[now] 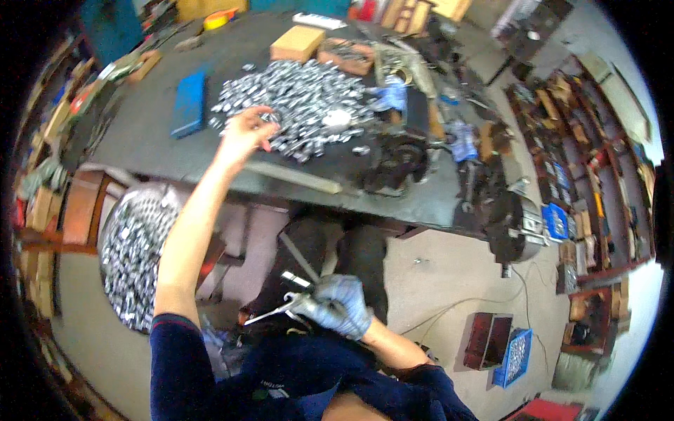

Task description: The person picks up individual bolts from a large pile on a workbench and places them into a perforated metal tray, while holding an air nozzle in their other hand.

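My bare left hand is at the near left edge of a heap of small shiny metal parts on the dark workbench. Its fingers are curled in, with what looks like one small metal part at the tips; blur hides the detail. Close to my body, my right hand wears a light blue-grey glove and is closed around a silvery metal tool with a thin pointed arm. A short shiny cylinder sticks out beside the gloved fingers. The glove hides the tool's middle.
A round container full of similar parts stands below the bench at left. On the bench are a blue box, a yellowish block and a dark vise-like fixture. Loaded shelves line the right; a blue crate sits on the floor.
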`<action>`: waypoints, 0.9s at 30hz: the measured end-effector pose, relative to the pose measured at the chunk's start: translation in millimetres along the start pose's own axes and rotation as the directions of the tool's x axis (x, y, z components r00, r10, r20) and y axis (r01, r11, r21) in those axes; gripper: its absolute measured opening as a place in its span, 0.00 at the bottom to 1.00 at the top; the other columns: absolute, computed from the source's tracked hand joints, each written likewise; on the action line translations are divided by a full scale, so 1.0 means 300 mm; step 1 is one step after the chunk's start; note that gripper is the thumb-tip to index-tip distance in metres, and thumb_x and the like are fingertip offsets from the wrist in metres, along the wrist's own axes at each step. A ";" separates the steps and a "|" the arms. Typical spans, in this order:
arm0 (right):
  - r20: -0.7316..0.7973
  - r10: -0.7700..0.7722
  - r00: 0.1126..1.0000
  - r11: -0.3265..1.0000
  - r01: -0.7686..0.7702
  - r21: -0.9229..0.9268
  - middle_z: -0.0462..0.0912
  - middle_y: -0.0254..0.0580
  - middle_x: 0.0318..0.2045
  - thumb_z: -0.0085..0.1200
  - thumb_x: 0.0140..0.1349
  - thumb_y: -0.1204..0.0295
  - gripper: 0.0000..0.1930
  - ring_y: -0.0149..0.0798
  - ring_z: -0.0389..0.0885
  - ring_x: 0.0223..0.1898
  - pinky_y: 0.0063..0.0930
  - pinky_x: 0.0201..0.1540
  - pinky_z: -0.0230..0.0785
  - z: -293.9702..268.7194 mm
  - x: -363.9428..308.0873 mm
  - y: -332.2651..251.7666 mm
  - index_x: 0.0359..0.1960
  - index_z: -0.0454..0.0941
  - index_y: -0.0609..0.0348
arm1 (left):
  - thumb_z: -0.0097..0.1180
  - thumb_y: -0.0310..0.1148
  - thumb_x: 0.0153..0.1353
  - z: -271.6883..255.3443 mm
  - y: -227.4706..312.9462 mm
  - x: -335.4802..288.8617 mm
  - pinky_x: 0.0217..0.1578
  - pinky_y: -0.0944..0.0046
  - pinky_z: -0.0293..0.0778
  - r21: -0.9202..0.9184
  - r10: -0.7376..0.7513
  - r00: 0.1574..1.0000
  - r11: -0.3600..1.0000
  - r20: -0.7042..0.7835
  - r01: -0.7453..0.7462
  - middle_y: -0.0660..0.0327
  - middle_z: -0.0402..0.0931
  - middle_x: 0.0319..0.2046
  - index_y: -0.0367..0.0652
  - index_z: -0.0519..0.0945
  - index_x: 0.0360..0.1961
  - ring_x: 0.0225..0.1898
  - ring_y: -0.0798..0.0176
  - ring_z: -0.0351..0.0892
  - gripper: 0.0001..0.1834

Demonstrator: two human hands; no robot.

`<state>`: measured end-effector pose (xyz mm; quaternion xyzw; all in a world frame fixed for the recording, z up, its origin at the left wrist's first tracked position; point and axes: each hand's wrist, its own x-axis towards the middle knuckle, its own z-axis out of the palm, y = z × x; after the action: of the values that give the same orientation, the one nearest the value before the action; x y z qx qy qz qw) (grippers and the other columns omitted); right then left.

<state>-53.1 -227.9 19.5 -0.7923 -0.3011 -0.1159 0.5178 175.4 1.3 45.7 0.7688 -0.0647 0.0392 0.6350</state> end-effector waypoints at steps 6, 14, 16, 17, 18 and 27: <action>0.111 0.103 0.988 0.983 -0.118 0.139 0.74 0.41 0.15 0.64 0.48 0.73 0.08 0.42 0.75 0.17 0.31 0.19 0.65 0.018 -0.039 0.001 0.17 0.76 0.53 | 0.56 0.30 0.58 -0.160 0.014 -0.078 0.29 0.69 0.72 -0.137 -0.007 0.998 0.991 -0.060 -0.001 0.54 0.79 0.34 0.32 0.68 0.55 0.24 0.67 0.77 0.24; 0.034 0.255 0.966 0.964 -0.257 0.066 0.67 0.38 0.10 0.64 0.46 0.74 0.16 0.37 0.67 0.11 0.27 0.16 0.57 0.062 -0.120 -0.064 0.09 0.68 0.54 | 0.59 0.28 0.56 -0.693 -0.138 -0.594 0.26 0.71 0.72 0.026 -0.140 0.886 0.985 -0.442 0.169 0.59 0.78 0.23 0.31 0.75 0.45 0.20 0.69 0.76 0.17; 0.072 0.249 0.966 0.959 -0.256 0.119 0.67 0.39 0.10 0.63 0.44 0.77 0.14 0.38 0.67 0.12 0.27 0.17 0.58 0.077 -0.108 0.030 0.10 0.69 0.54 | 0.59 0.27 0.54 -0.833 -0.184 -0.671 0.25 0.72 0.72 0.045 -0.203 0.825 0.963 -0.528 0.265 0.58 0.79 0.25 0.32 0.75 0.47 0.21 0.69 0.77 0.18; 0.066 0.259 0.964 0.955 -0.266 0.132 0.67 0.39 0.10 0.63 0.44 0.77 0.14 0.38 0.67 0.12 0.27 0.17 0.58 0.077 -0.109 0.042 0.11 0.69 0.54 | 0.58 0.26 0.53 -0.877 -0.199 -0.695 0.26 0.72 0.73 0.066 -0.242 0.795 0.941 -0.556 0.333 0.58 0.79 0.26 0.32 0.75 0.47 0.22 0.69 0.77 0.19; 0.062 0.263 0.963 0.950 -0.270 0.157 0.67 0.40 0.10 0.63 0.43 0.78 0.13 0.38 0.68 0.12 0.27 0.17 0.58 0.087 -0.111 0.041 0.11 0.69 0.54 | 0.57 0.25 0.52 -0.946 -0.238 -0.738 0.26 0.72 0.74 0.102 -0.234 0.802 0.934 -0.549 0.342 0.58 0.79 0.26 0.32 0.75 0.48 0.22 0.69 0.78 0.20; 0.084 0.262 0.961 0.959 -0.269 0.085 0.67 0.40 0.10 0.63 0.44 0.76 0.14 0.39 0.66 0.12 0.28 0.17 0.57 0.067 -0.104 0.028 0.11 0.69 0.54 | 0.51 0.27 0.46 -0.944 -0.390 -0.695 0.43 0.52 0.74 0.892 -0.066 0.897 0.097 -0.436 0.441 0.49 0.80 0.36 0.49 0.80 0.43 0.41 0.50 0.80 0.19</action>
<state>-75.4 -223.5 -11.2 -0.8036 -0.2157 -0.0020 0.5547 -7.2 311.4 -43.8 0.9761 0.2044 0.0704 -0.0216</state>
